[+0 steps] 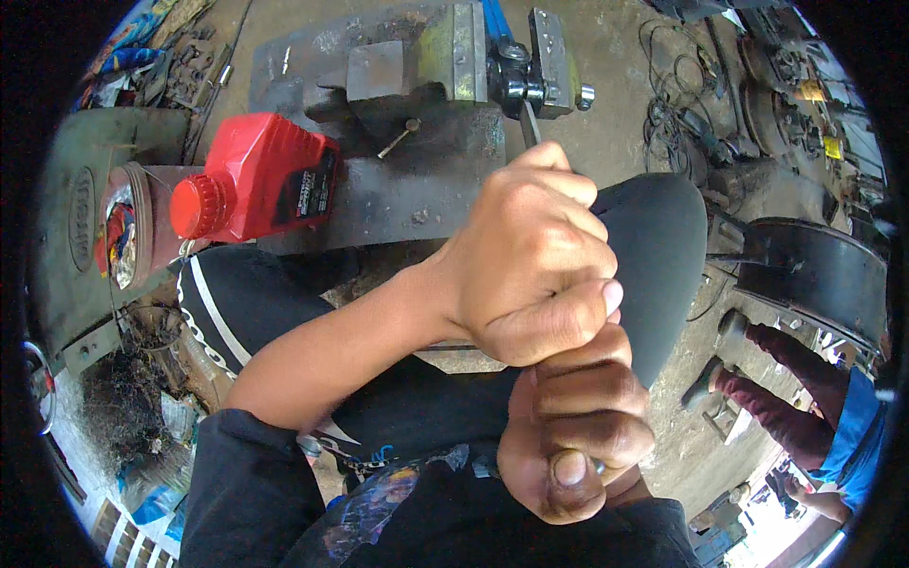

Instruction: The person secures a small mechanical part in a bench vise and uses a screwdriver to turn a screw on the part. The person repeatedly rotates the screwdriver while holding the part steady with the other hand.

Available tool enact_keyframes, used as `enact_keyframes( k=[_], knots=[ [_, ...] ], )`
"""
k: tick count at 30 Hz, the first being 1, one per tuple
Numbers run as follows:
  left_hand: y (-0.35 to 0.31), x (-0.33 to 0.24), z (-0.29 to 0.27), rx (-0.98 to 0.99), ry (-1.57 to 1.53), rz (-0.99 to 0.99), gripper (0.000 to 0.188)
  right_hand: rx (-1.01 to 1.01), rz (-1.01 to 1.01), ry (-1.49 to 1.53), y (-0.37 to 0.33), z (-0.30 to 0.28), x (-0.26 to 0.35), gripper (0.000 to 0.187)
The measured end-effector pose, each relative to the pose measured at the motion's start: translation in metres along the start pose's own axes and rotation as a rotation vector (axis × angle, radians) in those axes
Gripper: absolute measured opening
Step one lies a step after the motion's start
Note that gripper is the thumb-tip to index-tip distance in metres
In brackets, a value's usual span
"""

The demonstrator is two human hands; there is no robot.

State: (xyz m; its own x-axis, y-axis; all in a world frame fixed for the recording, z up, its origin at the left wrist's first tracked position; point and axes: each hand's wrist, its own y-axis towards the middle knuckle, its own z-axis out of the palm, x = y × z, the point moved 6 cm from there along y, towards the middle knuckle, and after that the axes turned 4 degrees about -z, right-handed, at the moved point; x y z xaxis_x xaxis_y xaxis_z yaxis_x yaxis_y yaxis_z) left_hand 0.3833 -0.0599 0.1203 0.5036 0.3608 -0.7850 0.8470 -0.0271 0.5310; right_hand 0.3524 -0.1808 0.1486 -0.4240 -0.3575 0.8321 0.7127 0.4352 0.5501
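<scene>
My left hand (544,256) is closed in a fist around a long metal bar (529,125), just in front of the bench. Directly below it my right hand (578,426) grips the same bar, its thumb folded over the fingers near the bar's rounded end. The fists touch, one stacked on the other, and hide most of the bar. At its far end the bar meets a dark round metal fitting (514,76) by the jaws of a bench vise (417,71). How the bar joins the fitting is unclear.
A red plastic jug (256,175) with a red cap stands on the bench's left, beside a clear tub (142,227) of colourful cloth. Black cables (677,104) lie on the floor at right. A dark metal drum (814,279) and another person's legs (791,393) are farther right.
</scene>
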Motion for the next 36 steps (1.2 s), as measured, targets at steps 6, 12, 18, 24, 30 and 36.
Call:
enact_keyframes(
  k=[6,12,18,24,30,36],
  knots=[
    [-0.001,-0.008,0.007,0.040,0.016,-0.030,0.033,-0.070,-0.019,0.082,0.003,0.005,0.013,0.027],
    [-0.001,0.000,0.000,-0.024,-0.007,-0.027,0.032,0.015,0.007,0.034,0.006,0.003,0.002,0.019],
    [0.000,-0.005,0.000,-0.022,0.046,-0.003,0.031,-0.022,-0.055,0.034,0.003,-0.002,0.007,0.030],
    [-0.004,0.003,-0.005,0.038,-0.016,-0.028,0.029,0.066,-0.070,0.079,0.005,0.003,0.003,0.017],
    [-0.002,0.004,-0.007,-0.016,-0.044,-0.096,0.030,0.018,0.018,-0.002,0.005,0.006,0.001,0.020],
    [-0.003,-0.003,-0.003,0.005,-0.026,0.007,0.034,-0.015,-0.089,0.026,0.002,0.006,0.010,0.028]
  ],
)
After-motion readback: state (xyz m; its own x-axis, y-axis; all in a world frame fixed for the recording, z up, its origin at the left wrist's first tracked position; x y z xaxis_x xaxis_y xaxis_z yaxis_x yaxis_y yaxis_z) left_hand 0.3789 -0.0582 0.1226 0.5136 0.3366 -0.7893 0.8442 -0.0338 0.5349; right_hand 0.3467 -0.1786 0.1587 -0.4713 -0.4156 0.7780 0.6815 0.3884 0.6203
